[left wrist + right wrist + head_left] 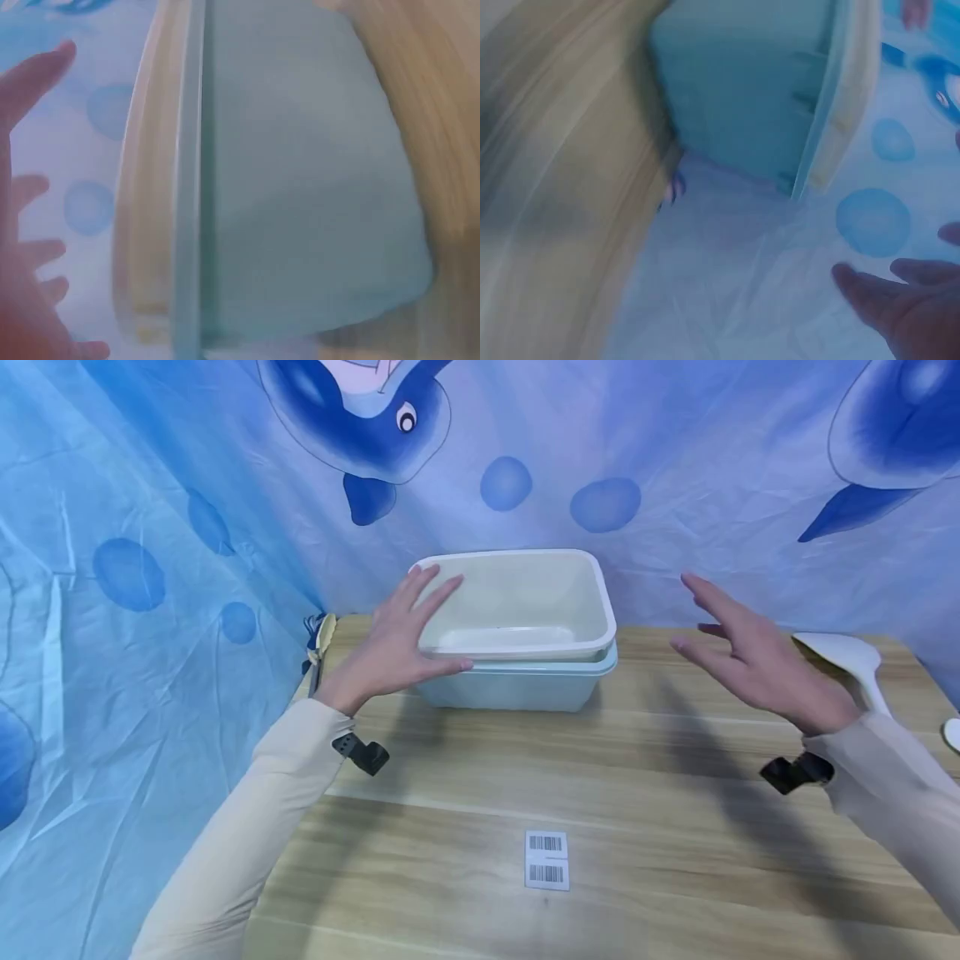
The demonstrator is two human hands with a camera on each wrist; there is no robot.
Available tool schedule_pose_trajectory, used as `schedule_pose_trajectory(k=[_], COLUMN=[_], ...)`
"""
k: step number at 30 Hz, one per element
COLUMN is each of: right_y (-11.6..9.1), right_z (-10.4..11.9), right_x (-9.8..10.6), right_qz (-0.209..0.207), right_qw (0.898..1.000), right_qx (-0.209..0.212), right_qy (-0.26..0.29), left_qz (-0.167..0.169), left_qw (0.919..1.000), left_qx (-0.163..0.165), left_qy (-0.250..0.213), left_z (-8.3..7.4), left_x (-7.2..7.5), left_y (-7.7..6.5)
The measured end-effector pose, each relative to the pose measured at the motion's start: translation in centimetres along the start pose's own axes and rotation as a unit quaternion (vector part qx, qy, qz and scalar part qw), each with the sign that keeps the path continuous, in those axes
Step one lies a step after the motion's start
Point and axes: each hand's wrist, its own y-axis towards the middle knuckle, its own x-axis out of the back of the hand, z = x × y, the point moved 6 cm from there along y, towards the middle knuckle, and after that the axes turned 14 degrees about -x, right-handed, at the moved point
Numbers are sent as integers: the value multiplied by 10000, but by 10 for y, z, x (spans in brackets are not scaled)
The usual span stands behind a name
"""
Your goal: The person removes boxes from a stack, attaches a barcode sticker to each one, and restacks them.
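Observation:
A white plastic bin (525, 602) sits nested in a pale blue-green bin (517, 687) at the back of the table. My left hand (401, 639), fingers spread, is at the left end of the bins, in front of the white rim. The left wrist view shows those fingers (34, 255) apart from the bins' side. To the right of the bins my right hand (757, 656) hangs in the air with its fingers extended and nothing in them. In the right wrist view, space separates that hand (922, 300) from the blue-green bin (742, 82).
A large white ladle-like utensil (851, 656) lies at the right, partly behind my right hand. Another white utensil end (952, 733) shows at the right edge. Several utensils (322, 635) lie at the back left corner. A barcode label (547, 860) is on the wooden table (637, 810).

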Motion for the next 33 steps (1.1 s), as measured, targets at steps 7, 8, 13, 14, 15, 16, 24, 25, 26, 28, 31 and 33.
schedule_pose_trajectory(k=[7,8,13,14,15,16,24,25,26,28,31,33], right_y=[36,41,62,65,68,70,79,80,82,85,89,91], right_z=[1,2,4,4,5,5,8,9,10,12,14,14], right_x=[-19,-22,-40,-42,-44,-46,-48,-48,-49,-51,-53,-55], right_qz=[-335,-336,-152,-131,-127,-139,-420,-402,-383,-355,-378,-416], right_qw=[9802,9751,9505,9482,9483,9495,9699,9717,9730,9756,9791,9810], right_qx=[-695,-746,-867,-892,-915,-939,-950,-923,-897,-839,-765,-742], right_qy=[1824,2060,2980,3046,3038,2990,2203,2138,2092,1997,1844,1745], left_qz=[-987,-1042,-1138,-1156,-1176,-1193,-1392,-1414,-1439,-1462,-1451,-1461], left_qw=[9807,9752,9400,9348,9306,9277,9265,9276,9281,9295,9282,9238], left_qx=[1182,1360,2000,1989,1936,1851,1508,1516,1525,1566,1587,1624], left_qy=[-1203,-1404,-2518,-2706,-2876,-3015,-3156,-3108,-3077,-3003,-3037,-3144], left_z=[36,41,57,58,57,54,42,46,51,60,67,68], left_x=[-4,-7,-23,-25,-26,-26,-24,-27,-30,-36,-42,-44], left_y=[-22,-24,-33,-32,-32,-30,-27,-28,-28,-30,-31,-33])
